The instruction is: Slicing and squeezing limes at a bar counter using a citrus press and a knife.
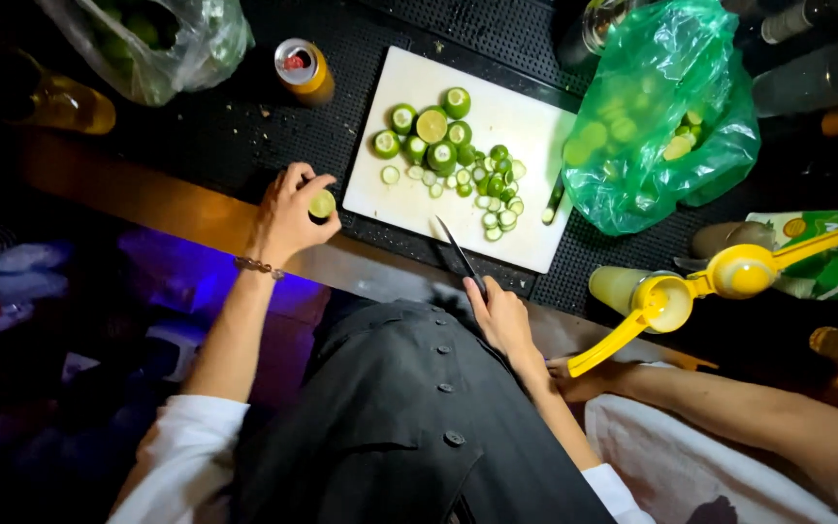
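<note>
Left of the white cutting board (526, 126), my left hand (288, 218) has its fingers curled around a trimmed lime (322, 204) — right hand (501, 315) wrapped tight on a knife (458, 252), blade tip over the board's near edge — cut limes (429, 136) piled mid-board.

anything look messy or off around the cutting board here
Mostly tidy. The trimmed lime ends lie scattered loose across the white cutting board, some near its right edge. The yellow citrus squeezer, held by another person's hand, rests open over a cup. No spills show.
</note>
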